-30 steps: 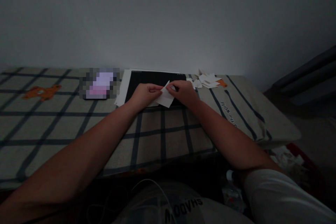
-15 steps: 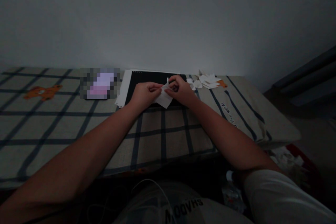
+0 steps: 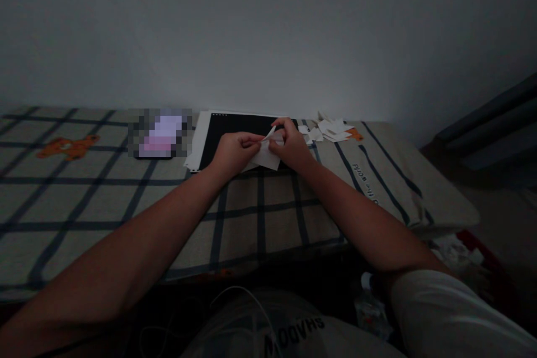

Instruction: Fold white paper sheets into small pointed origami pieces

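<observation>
A white paper piece (image 3: 268, 155) is pinched between left hand (image 3: 233, 150) and right hand (image 3: 291, 146), fingers clamped on it, above a black board (image 3: 235, 126).

Two bare forearms, left hand (image 3: 235, 148) and right hand (image 3: 289, 145) with no rings or watch visible; short pale sleeve (image 3: 453, 313) at right upper arm; pale shirt (image 3: 285, 330) with dark block lettering across the front; thin white cord (image 3: 251, 299) looping over the chest
</observation>
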Demonstrator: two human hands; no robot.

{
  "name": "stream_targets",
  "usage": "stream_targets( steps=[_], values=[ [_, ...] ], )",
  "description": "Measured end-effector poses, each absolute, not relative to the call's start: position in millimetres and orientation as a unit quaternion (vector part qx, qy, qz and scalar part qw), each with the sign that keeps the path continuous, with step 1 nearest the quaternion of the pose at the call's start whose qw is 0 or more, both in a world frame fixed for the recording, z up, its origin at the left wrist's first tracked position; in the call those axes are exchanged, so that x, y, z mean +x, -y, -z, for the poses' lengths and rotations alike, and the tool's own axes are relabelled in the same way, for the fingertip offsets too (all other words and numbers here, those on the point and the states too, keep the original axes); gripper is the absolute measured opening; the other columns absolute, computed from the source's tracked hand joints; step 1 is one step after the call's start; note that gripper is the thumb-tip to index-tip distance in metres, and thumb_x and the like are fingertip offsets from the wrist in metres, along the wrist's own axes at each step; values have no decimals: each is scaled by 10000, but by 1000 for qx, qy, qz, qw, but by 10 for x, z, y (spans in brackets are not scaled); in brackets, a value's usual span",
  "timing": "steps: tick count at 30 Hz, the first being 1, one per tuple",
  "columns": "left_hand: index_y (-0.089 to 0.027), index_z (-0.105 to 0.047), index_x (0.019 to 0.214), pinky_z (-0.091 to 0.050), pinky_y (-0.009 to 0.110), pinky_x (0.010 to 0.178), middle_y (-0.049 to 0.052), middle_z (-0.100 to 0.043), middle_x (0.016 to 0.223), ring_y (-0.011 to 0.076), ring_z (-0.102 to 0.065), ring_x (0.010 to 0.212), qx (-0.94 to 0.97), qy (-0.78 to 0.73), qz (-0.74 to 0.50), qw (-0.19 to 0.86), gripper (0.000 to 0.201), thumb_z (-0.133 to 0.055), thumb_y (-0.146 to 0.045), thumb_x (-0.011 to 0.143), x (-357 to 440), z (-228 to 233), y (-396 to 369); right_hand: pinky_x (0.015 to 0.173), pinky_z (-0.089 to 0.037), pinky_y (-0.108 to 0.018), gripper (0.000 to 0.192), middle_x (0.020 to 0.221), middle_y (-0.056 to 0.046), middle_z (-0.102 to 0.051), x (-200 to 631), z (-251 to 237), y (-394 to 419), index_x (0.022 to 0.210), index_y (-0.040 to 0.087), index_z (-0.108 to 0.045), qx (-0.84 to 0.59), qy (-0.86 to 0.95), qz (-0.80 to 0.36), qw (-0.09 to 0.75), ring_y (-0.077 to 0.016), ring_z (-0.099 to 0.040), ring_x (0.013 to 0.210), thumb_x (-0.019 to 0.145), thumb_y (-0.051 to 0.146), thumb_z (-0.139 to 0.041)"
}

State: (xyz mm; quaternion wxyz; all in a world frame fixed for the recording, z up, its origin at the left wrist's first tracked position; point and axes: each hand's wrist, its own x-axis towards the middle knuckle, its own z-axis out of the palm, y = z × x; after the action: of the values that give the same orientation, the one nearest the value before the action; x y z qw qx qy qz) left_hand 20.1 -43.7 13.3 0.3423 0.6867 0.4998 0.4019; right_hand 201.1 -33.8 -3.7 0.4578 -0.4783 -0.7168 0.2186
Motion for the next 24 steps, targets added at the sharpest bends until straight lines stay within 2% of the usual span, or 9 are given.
stream_targets(
  steps=[6,13,18,24],
  values=[
    [-174,-779,1012,-561,283,780,46,-782,917,184,-709,826,697,-477,-404,351,226,-683,-233,815,205,-64,414,659,-465,-284,376,772,28,-637,2036,52,310,1097,222,-505,-484,721,-195,456,-159,-621,699,734,177,-590],
    [-171,-765,906,-533,273,736,43,-761,853,183,-679,791,719,-488,-404,286,182,-716,-289,776,139,-40,337,733,-501,-305,418,830,-5,-693,2041,63,304,1187,208,-524,-460,735,-198,458,-171,-659,767,783,185,-629],
    [-150,-743,942,-554,276,753,53,-756,876,169,-679,786,661,-499,-436,352,206,-721,-243,759,130,-37,306,676,-489,-295,510,888,-31,-710,2045,67,302,1293,195,-513,-463,730,-207,458,-160,-637,727,819,282,-678],
    [-150,-656,1000,-575,268,706,12,-701,809,131,-664,701,557,-466,-530,437,287,-738,-184,727,139,30,235,658,-460,-287,507,771,13,-660,2077,78,276,1293,193,-517,-472,709,-226,472,-151,-596,680,853,406,-652]
  ],
)
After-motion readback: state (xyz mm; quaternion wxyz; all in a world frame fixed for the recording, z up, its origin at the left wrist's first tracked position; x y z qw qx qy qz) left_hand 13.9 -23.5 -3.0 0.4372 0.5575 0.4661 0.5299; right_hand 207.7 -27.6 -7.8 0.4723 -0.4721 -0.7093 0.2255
